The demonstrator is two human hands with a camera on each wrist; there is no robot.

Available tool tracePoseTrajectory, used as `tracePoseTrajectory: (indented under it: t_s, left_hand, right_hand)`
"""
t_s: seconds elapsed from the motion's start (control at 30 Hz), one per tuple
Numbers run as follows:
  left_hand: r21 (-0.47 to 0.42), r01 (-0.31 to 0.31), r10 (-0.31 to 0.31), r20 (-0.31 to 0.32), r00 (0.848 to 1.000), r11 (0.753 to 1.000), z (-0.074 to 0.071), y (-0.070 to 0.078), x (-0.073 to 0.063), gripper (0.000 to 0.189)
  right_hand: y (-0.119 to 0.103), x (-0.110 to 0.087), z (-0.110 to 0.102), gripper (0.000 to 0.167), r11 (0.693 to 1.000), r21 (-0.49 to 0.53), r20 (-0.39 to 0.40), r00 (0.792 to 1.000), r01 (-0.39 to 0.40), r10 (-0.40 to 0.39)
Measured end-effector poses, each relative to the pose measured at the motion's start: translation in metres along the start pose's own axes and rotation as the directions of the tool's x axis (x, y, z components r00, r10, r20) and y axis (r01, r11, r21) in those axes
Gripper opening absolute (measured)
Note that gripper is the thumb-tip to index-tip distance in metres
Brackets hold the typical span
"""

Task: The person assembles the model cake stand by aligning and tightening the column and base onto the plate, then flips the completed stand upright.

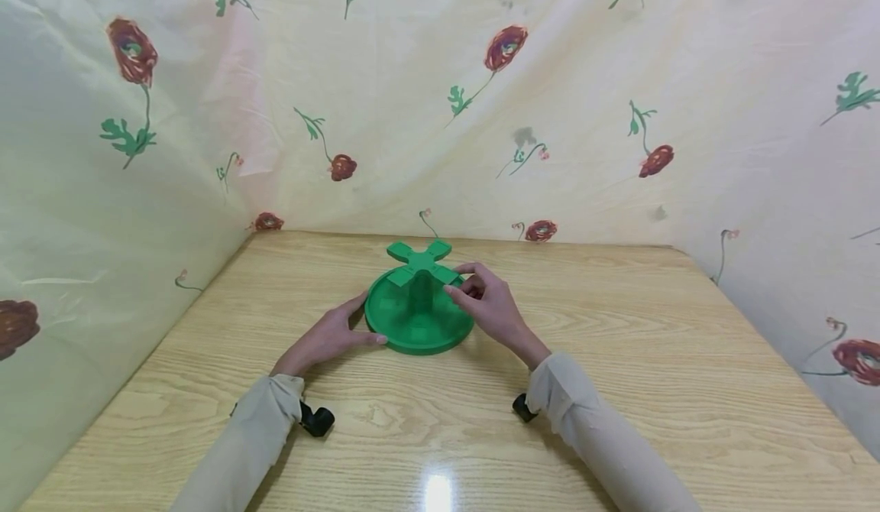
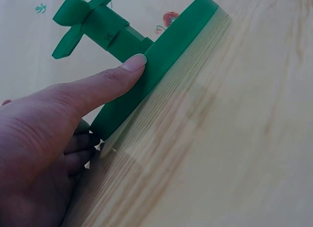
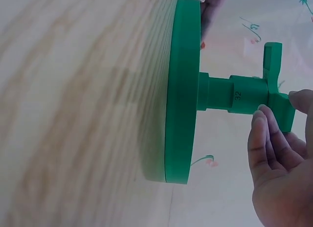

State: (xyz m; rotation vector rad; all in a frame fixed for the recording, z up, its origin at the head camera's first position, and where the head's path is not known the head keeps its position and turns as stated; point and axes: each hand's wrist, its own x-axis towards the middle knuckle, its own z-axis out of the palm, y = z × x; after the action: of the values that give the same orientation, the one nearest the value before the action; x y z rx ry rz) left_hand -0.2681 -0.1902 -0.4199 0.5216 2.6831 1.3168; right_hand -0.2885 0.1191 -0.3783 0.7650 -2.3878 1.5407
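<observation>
A green round base [image 1: 419, 346] with a raised rim lies on the wooden table. From its middle rises a green post [image 1: 421, 296], capped by a cross-shaped top [image 1: 421, 261] with several flat arms. My left hand [image 1: 333, 336] holds the base at its left side, thumb against the rim and fingers round the far side. With thumb above and fingertips below, my right hand [image 1: 491, 306] pinches the near right arm of the cross. In the right wrist view the post's sleeve [image 3: 247, 95] bears a printed 32; the left wrist view shows 35.
The wooden table [image 1: 426, 413] reaches back to a pale curtain [image 1: 406, 99] printed with red flowers, which also hangs at both sides. A black wrist device [image 1: 318, 422] sits at the left cuff, another [image 1: 524, 407] at the right cuff.
</observation>
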Motion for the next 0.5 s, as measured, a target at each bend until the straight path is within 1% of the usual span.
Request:
tracePoseTrajectory:
  t_s: [0.17,0.33,0.5]
  left_hand:
    - [-0.009,-0.012,0.012,0.004,1.000,1.000,0.0005,-0.0014,0.0002,0.108]
    - [-0.001,-0.011,0.011,0.005,1.000,1.000,-0.0002,-0.0006,-0.0004,0.108]
    - [0.004,-0.013,0.013,0.007,1.000,1.000,-0.0002,-0.0009,0.0001,0.108]
  right_hand:
    - [-0.0014,-0.0011,0.0020,0.028,0.998,-0.046,-0.009,0.999,0.035,-0.036]
    - [-0.0026,-0.0015,0.0042,0.026,0.995,-0.059,0.001,0.997,0.083,-0.083]
    - [-0.0055,-0.0024,0.0058,0.024,0.988,-0.054,0.031,0.989,0.145,-0.143]
